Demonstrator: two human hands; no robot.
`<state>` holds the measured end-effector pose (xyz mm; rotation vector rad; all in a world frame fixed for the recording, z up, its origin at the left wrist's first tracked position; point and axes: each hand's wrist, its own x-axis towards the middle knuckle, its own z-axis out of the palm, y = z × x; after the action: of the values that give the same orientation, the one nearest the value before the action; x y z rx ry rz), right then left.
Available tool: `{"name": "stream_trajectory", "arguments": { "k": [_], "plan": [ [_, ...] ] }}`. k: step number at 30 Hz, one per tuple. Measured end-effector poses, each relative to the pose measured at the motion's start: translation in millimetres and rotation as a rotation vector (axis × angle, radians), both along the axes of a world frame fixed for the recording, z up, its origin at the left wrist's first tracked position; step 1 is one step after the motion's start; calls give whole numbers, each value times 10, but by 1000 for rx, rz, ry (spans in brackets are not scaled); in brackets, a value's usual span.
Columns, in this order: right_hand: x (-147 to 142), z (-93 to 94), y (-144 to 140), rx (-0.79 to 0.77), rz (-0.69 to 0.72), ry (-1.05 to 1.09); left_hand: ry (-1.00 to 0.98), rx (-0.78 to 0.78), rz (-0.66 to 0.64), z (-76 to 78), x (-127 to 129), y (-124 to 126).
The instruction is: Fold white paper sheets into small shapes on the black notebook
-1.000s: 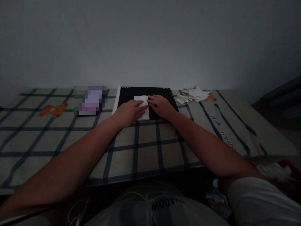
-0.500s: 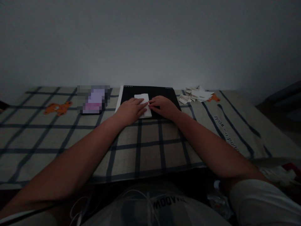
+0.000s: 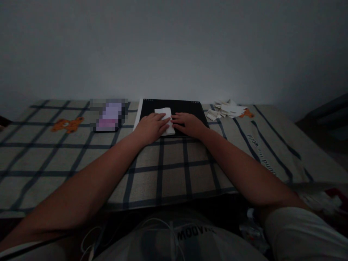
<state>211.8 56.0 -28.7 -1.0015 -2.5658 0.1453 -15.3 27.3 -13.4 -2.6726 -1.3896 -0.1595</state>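
Observation:
A folded strip of white paper (image 3: 165, 111) lies on a black notebook cover (image 3: 182, 105) with punched holes along its far edge. My left hand (image 3: 150, 127) rests flat over the paper's left side, fingers stretched out and pointing right. My right hand (image 3: 189, 124) comes in from the other side, its extended fingertips touching or nearly touching the paper's right edge. Both hands have their fingers apart, with nothing gripped. Part of the paper is hidden beneath the left fingers.
A phone (image 3: 110, 116), partly pixelated, stands left of the notebook. To the right is a heap of folded white paper pieces (image 3: 227, 108). A checked cloth (image 3: 174, 163) with orange bear prints covers the table, which meets a plain wall (image 3: 174, 50) at the back.
My right hand has spread flatter beside the paper, its fingers straighter. The left hand and the paper have shifted barely, if at all.

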Motion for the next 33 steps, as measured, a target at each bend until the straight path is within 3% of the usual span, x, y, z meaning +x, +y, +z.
{"name": "stream_trajectory", "arguments": {
  "k": [22, 33],
  "plan": [
    [8, -1, -15, -8, -11, -19, 20, -2, 26, 26, 29, -20],
    [71, 42, 0, -54, 55, 42, 36, -16, 49, 32, 22, -7]
  ]
}}
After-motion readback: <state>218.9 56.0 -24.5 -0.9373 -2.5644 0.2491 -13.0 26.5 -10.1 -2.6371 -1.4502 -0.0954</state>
